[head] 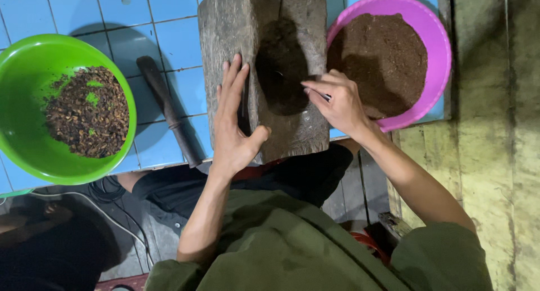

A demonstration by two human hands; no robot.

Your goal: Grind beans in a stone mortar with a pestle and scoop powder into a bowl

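Note:
A rough wooden mortar block point(292, 15) stands on the blue tiled counter, with a dark hollow point(281, 66) in its top that holds dark ground powder. My left hand point(233, 122) lies flat against the block's left side, fingers spread, thumb hooked on its near edge. My right hand point(336, 102) is closed on a small thin tool, likely a spoon point(326, 97), at the hollow's right rim; most of the tool is hidden by my fingers.
A pink bowl point(436, 29) of brown ground powder sits right of the block. A green bowl point(22, 71) with dark roasted pieces sits at left. A dark wooden pestle point(166, 108) lies between green bowl and block. A yellowish wall is at right.

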